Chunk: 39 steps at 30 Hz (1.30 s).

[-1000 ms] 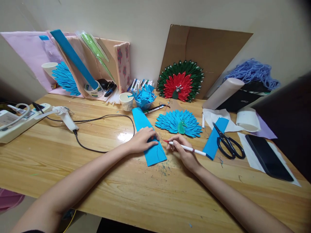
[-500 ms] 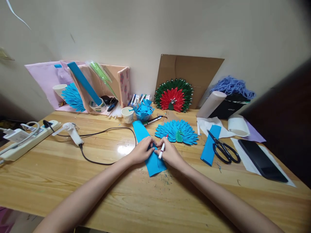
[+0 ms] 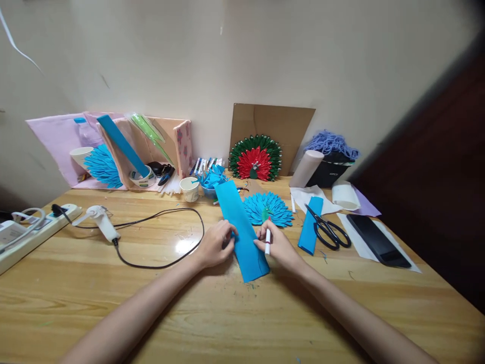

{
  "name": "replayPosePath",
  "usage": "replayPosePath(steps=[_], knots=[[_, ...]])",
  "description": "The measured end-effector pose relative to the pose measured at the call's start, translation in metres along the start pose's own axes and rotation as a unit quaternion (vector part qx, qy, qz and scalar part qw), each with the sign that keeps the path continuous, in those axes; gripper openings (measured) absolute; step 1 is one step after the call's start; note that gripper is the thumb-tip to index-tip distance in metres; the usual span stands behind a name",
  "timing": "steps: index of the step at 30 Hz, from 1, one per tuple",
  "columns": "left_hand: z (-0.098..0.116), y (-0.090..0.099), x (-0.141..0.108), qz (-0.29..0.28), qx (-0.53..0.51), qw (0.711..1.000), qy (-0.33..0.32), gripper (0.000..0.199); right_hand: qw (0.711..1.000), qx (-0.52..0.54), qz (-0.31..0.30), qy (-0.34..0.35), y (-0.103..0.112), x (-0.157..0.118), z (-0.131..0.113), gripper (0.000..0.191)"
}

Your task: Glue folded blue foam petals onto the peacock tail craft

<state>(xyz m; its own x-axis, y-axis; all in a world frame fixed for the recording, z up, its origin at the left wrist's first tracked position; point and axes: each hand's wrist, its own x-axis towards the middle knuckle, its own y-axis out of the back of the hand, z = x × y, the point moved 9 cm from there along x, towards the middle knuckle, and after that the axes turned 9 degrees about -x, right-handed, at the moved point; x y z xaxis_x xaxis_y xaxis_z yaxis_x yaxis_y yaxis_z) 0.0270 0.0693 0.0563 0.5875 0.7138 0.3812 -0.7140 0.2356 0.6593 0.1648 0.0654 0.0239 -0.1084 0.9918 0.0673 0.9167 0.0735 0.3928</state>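
A long blue strip (image 3: 241,227), felt or paper by its look, slants across the tabletop in front of me, with a thin dark curved line near its lower end. My left hand (image 3: 215,243) is closed at its left edge, fingertips pinching it. On the other side, my right hand (image 3: 278,244) grips a white marker (image 3: 268,242) with a red end, and its thumb and fingers also touch the strip's right edge. Just beyond the right hand lies a blue fan-shaped peacock (image 3: 273,207) with a green body.
Black scissors (image 3: 329,232) rest against a folded blue piece (image 3: 309,230) on the right, near a phone (image 3: 375,240). A bowl of blue scraps (image 3: 212,179) and a paper cup (image 3: 189,188) stand behind. To the left are a glue gun (image 3: 102,222), its cord and a power strip (image 3: 38,235).
My hands have moved apart, from together over the middle of the blue strip to its opposite edges. More of the strip shows. The camera view has also shifted.
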Motion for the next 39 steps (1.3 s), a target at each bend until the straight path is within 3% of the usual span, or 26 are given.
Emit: replayPosePath(steps=[4, 7, 16, 22, 26, 29, 33, 39], knots=[[0.015, -0.017, 0.001, -0.059, 0.016, 0.998, -0.03, 0.013, 0.999, 0.006, 0.045, -0.018, 0.028, -0.011, 0.021, 0.028], [0.021, -0.025, 0.005, -0.069, 0.02, 0.997, -0.027, 0.016, 0.995, 0.008, 0.101, -0.024, 0.039, -0.012, 0.029, 0.029], [0.002, -0.046, 0.024, -0.095, 0.068, 0.993, 0.001, 0.05, 0.993, -0.007, 0.115, 0.009, 0.034, 0.015, 0.026, 0.031], [-0.01, -0.052, 0.028, -0.125, 0.078, 0.989, 0.019, 0.049, 0.995, -0.076, 0.066, 0.017, 0.04, 0.012, 0.02, 0.024], [-0.011, -0.053, 0.027, -0.133, 0.069, 0.989, 0.022, 0.046, 0.993, -0.076, 0.08, 0.04, 0.05, -0.004, 0.007, 0.019], [-0.011, -0.053, 0.027, -0.128, 0.057, 0.99, 0.021, 0.044, 0.998, 0.013, 0.015, 0.064, 0.041, -0.014, 0.004, 0.028], [-0.01, -0.054, 0.026, -0.128, 0.057, 0.99, 0.017, 0.043, 0.99, 0.113, -0.065, 0.044, 0.025, -0.018, 0.014, 0.031], [-0.008, -0.056, 0.026, -0.137, 0.086, 0.987, 0.017, 0.041, 0.993, 0.038, -0.106, 0.025, 0.015, -0.017, 0.024, 0.015]])
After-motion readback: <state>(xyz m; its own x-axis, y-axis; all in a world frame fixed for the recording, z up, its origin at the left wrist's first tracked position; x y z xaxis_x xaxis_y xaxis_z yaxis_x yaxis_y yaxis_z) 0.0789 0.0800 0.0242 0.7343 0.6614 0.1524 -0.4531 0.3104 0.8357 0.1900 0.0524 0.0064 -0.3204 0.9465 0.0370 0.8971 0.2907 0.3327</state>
